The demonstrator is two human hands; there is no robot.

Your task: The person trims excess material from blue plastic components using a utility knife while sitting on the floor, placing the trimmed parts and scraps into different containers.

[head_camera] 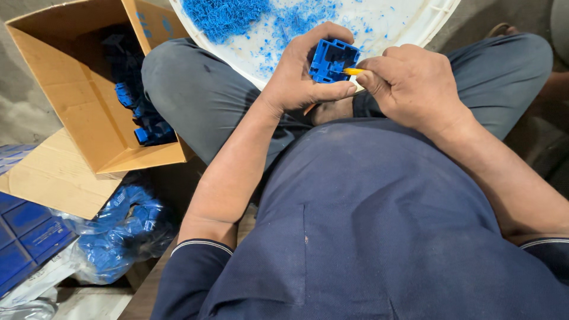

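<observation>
My left hand [305, 74] grips a blue square plastic part [333, 59], held up over my lap with its open side facing me. My right hand [409, 83] is closed around a small tool with a yellow tip [354, 71], and that tip touches the part's right edge. Just beyond both hands lies a white round tray [409, 24] strewn with blue plastic shavings [228, 15], heaped at its left side.
An open cardboard box [71, 83] at the left holds several blue plastic parts [145, 118]. Below it a clear plastic bag [121, 228] is filled with more blue parts. Flat blue boxes [24, 234] lie at the bottom left. My knees flank the tray.
</observation>
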